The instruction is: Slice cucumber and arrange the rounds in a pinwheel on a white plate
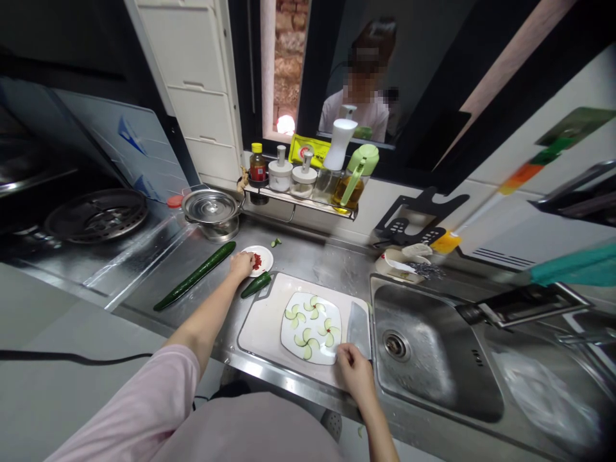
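My left hand (241,264) reaches to a small white saucer (265,256) holding red bits, fingers bunched over it as if pinching; what they hold is hidden. My right hand (355,370) rests at the near corner of a square white plate (289,333) with cucumber slices set in flower shapes, fingers curled beside the cleaver (359,329). The plate lies on a white cutting board (260,324). A short cucumber piece (256,284) lies at the board's far left corner, and a long whole cucumber (196,275) lies on the steel counter to the left.
A steel sink (433,359) sits right of the board. A lidded steel pot (210,212) and a rack of condiment bottles (308,183) stand at the back. A stove (94,215) is at far left. A person's reflection shows in the window.
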Demonstrator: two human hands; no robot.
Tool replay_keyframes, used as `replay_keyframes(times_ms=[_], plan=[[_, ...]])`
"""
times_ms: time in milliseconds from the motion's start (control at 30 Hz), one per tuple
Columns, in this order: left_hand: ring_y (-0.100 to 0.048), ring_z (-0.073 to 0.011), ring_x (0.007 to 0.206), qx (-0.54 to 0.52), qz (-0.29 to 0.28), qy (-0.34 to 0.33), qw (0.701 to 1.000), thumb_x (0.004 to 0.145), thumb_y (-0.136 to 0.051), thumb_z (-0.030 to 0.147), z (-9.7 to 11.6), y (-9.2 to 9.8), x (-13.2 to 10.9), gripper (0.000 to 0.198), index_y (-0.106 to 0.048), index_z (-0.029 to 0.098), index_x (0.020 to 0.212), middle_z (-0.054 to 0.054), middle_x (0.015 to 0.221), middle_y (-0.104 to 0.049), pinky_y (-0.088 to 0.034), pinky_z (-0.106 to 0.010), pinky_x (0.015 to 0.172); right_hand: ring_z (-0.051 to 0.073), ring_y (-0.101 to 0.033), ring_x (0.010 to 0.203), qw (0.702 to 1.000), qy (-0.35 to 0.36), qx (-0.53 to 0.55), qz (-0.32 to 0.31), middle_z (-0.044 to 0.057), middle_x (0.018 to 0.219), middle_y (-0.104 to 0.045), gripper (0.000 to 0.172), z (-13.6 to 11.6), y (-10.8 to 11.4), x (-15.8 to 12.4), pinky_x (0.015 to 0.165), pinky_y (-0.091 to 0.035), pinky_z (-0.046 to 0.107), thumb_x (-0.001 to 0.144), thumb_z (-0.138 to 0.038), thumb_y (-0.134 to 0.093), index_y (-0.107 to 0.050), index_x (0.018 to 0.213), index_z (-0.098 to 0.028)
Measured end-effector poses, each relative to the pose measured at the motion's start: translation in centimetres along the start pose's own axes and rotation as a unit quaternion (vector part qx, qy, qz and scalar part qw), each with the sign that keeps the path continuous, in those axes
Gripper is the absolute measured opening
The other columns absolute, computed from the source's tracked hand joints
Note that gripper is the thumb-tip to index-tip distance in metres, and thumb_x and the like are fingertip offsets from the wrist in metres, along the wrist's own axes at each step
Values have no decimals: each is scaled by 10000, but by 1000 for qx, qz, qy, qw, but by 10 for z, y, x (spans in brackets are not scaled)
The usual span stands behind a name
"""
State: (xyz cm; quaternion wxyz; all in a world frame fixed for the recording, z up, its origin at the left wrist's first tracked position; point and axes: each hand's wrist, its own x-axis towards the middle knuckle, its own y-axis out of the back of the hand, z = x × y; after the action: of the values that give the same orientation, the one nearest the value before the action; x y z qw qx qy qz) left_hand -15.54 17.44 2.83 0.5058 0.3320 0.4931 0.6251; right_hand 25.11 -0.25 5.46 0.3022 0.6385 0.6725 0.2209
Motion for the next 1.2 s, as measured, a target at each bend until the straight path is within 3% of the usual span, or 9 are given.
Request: replay_keyframes(times_ms=[100, 267, 367, 500, 633, 800, 1067, 1200], plan=[[-531, -271, 1073, 10, -5, -10, 1000, 779, -585, 292, -1, 0, -3, 137, -685, 223, 842, -92, 1063, -663, -348, -387, 902, 197, -589, 600, 1000, -2, 0, -3, 46, 635, -655, 380, 0, -1, 0, 601, -421, 280, 774, -507, -427, -639, 753, -191], [-533, -279, 1085, 3, 10, -22, 1000, 824, -500, 307, -1, -2, -5, 207, -682, 212, 844, -111, 1072, -661, -361, -396, 902, 190, -581, 596, 1000, 6, 1, -1, 36, 616, -640, 370, -1, 1, 0, 591, -418, 270, 773, -495, -443, -647, 752, -187], [-557, -276, 1070, -95, 29, 12, 995, 795, -529, 322, -3, -6, -2, 185, -669, 202, 774, -100, 1024, -684, -394, -373, 883, 183, -563, 570, 1000, 9, -2, 4, 30, 588, -620, 377, -1, 2, 0, 568, -410, 265, 778, -494, -436, -649, 748, -185], [-632, -222, 891, -218, 47, 70, 972, 768, -553, 291, -9, -15, 4, 146, -650, 183, 770, -73, 851, -705, -459, -315, 792, 177, -550, 557, 1000, 13, -7, 11, 29, 588, -617, 377, -2, 3, -1, 565, -408, 260, 781, -494, -436, -651, 743, -187], [-654, -159, 735, -289, 56, 84, 952, 772, -566, 291, -15, -23, 6, 176, -647, 153, 846, -51, 772, -701, -502, -254, 692, 183, -563, 573, 1000, 10, -10, 8, 36, 601, -623, 376, -2, 2, -2, 568, -404, 259, 781, -498, -436, -644, 746, -187], [-670, -151, 705, -357, 68, 88, 928, 737, -635, 308, -18, -29, 3, 241, -660, 132, 900, -60, 769, -715, -533, -253, 676, 189, -573, 584, 1000, 14, -18, -3, 31, 596, -619, 384, -1, 1, -2, 576, -400, 266, 787, -509, -417, -631, 752, -193], [-669, -171, 743, -349, 72, 98, 929, 774, -594, 264, -16, -19, -4, 247, -693, 130, 957, -71, 804, -727, -515, -268, 716, 195, -592, 615, 1000, 16, -19, -10, 45, 646, -657, 365, -3, -1, -1, 600, -404, 271, 791, -483, -416, -634, 765, -191], [-656, -201, 921, -318, 83, 99, 939, 736, -626, 215, -15, -5, -10, 200, -713, 195, 914, -52, 868, -734, -469, -288, 853, 198, -599, 626, 999, 15, -32, -12, 49, 666, -664, 365, -3, -2, -3, 604, -399, 271, 812, -475, -402, -634, 785, -194]])
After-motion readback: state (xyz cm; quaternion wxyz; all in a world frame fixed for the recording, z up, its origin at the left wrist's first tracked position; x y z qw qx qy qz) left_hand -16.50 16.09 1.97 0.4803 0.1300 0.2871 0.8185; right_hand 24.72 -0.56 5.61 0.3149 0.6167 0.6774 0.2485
